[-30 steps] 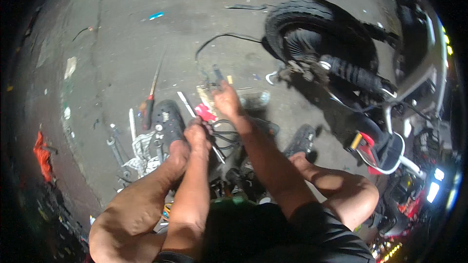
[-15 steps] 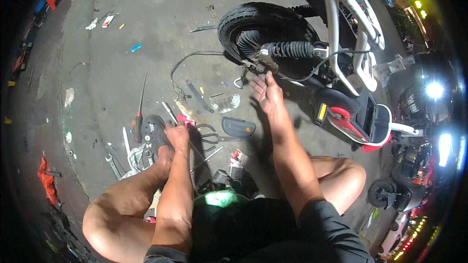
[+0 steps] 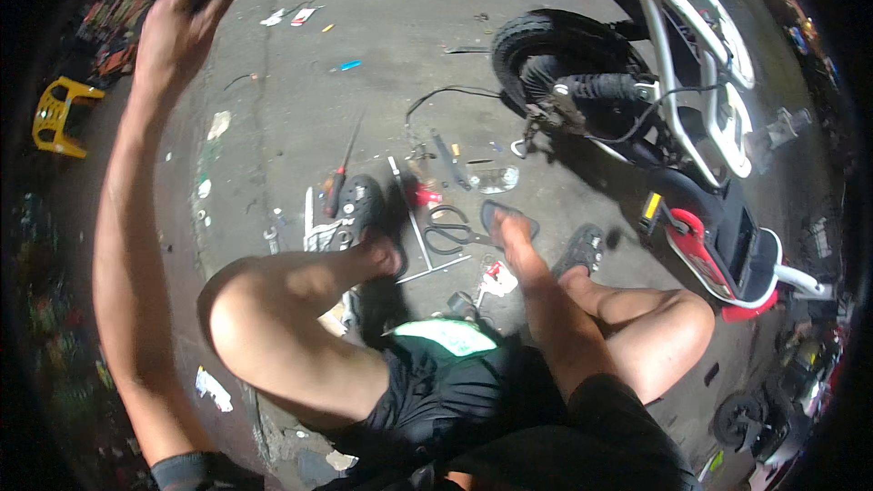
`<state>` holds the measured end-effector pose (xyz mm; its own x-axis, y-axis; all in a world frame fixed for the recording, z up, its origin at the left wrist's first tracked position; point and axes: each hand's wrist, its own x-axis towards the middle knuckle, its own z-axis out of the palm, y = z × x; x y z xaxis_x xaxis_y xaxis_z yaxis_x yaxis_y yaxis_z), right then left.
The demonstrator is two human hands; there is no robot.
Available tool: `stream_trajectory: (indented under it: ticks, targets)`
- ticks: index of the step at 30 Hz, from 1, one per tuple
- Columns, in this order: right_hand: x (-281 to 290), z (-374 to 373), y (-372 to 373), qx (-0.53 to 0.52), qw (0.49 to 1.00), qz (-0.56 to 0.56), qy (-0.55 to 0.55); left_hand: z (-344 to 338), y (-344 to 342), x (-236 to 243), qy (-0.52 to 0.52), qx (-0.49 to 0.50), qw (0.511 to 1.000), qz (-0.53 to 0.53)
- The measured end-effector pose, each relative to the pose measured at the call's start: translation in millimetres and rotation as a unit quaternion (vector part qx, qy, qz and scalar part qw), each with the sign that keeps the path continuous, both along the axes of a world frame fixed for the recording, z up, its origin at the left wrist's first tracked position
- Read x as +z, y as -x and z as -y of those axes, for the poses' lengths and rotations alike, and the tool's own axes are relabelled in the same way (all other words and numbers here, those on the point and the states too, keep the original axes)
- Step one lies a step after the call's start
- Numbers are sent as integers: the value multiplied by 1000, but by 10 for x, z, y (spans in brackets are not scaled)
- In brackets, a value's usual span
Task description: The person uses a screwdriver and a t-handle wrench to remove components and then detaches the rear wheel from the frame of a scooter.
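Raised at the far upper left, my left hand (image 3: 182, 29) is blurred; its fingers bend away from the thumb around a dark gap, with no held thing visible. My right hand (image 3: 515, 238) reaches down over a dark half-round flat piece (image 3: 529, 217) on the floor, and its smeared fingertips do not show whether they grip it. Beside that piece lie black-handled scissors (image 3: 443, 238). Between my feet lies a metal T-handle wrench (image 3: 424, 245). A red-handled screwdriver (image 3: 336, 189) is by my left shoe (image 3: 364, 205).
A white two-wheeler's frame (image 3: 655, 45) and rear wheel (image 3: 509, 64) stand at the upper right, with a cable (image 3: 446, 91) trailing leftward. A clear lens-like part (image 3: 494, 180) and a red-and-white packet (image 3: 498, 279) lie nearby. A yellow stool (image 3: 64, 118) is at far left.
My left hand has left the wrench and swung up to the far left. My right hand has come down from the wheel hub to the dark piece. The view has shifted leftward.
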<state>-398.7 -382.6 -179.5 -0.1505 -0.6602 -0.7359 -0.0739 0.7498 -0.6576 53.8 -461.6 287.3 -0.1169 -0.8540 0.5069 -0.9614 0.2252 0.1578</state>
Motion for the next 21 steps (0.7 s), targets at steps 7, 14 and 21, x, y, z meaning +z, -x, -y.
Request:
stream_trajectory:
  ticks: [7,14,21]
  targets:
    - [-293,-537,-33,143,978,141,54,-2605,116,-2286,-226,278,845,-397]
    - [598,-266,358,309,946,-53,-87,-4483,1142,-3584,-375,397,720,-428]
    - [944,-363,73,487,859,-69,-144,-4251,1329,-3616,-377,408,761,-335]
